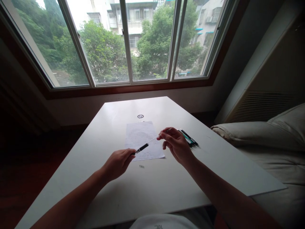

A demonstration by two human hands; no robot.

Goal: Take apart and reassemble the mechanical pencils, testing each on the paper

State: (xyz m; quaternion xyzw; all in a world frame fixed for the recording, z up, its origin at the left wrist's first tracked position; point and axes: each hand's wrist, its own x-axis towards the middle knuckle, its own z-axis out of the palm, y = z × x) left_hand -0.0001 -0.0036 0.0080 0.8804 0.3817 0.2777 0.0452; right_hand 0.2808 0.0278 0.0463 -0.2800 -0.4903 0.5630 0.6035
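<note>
My left hand (119,163) is closed round a black pen barrel (141,148) that points up and to the right. My right hand (175,143) pinches a thin pale refill (153,138) that runs from its fingertips toward the barrel's open end. Both hands hover above a written sheet of paper (140,135) lying on the white table (119,197). A small pale part (141,166) lies on the table just below the sheet.
Several pens (189,138) lie together on the table right of my right hand. A small round dark mark (140,116) sits beyond the sheet. A bed with pale bedding and a pillow (262,133) stands to the right. A wide window (128,41) fills the far wall.
</note>
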